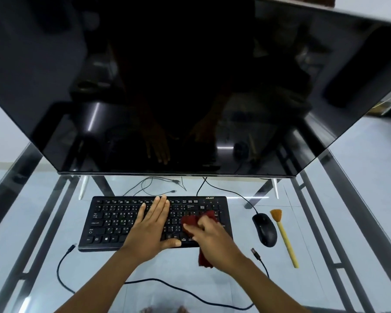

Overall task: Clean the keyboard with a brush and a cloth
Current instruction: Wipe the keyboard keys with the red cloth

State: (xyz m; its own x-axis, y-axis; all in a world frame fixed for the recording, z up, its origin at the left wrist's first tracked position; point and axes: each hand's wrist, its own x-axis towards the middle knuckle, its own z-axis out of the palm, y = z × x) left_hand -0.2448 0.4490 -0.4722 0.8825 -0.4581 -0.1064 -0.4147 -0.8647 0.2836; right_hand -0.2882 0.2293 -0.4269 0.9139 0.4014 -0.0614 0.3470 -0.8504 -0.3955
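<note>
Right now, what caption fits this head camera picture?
Left hand lies flat on the keyboard while the right hand holds a red cloth on its keys.

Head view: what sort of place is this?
Likely a home or office computer desk: a glass table carries a big dark monitor, a keyboard and a mouse; the right hand holds a red cloth.

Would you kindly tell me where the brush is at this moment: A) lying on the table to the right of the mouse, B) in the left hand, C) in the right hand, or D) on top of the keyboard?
A: the brush lies on the table beside the mouse, untouched; the right hand holds the cloth.
</note>
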